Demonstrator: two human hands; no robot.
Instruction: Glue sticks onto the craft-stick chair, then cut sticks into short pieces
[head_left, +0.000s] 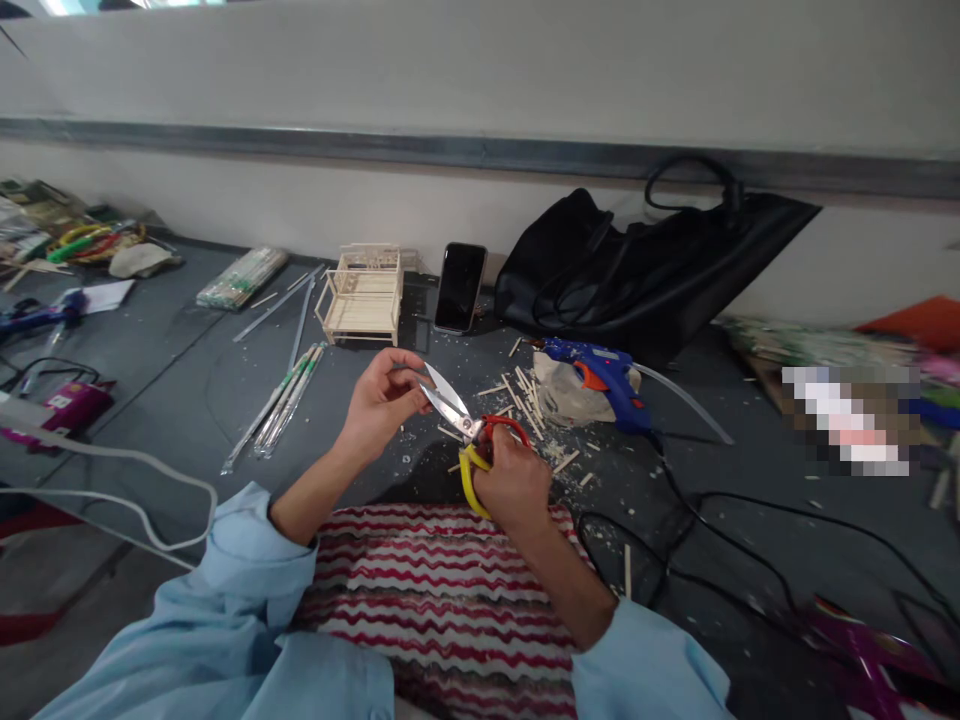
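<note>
My right hand (pixel 516 482) is closed on a pair of scissors (pixel 466 424) with one red and one yellow handle. The scissors' blades are parted and point up and to the left. Close to the blade tips, my left hand (pixel 386 398) has its thumb and fingers pinched together; whatever is between them is too small to make out. Cut wooden sticks (pixel 527 398) and small chips lie scattered just beyond the right hand. Further back stands a small stick-built model (pixel 363 300) with railings.
A blue glue gun (pixel 611 375) rests to the right, its black cord (pixel 697 530) trailing across the table. A phone (pixel 460 287) leans upright before a black bag (pixel 600 270). Wrapped stick packs (pixel 289 400) lie left. A striped cloth (pixel 442 590) covers my lap.
</note>
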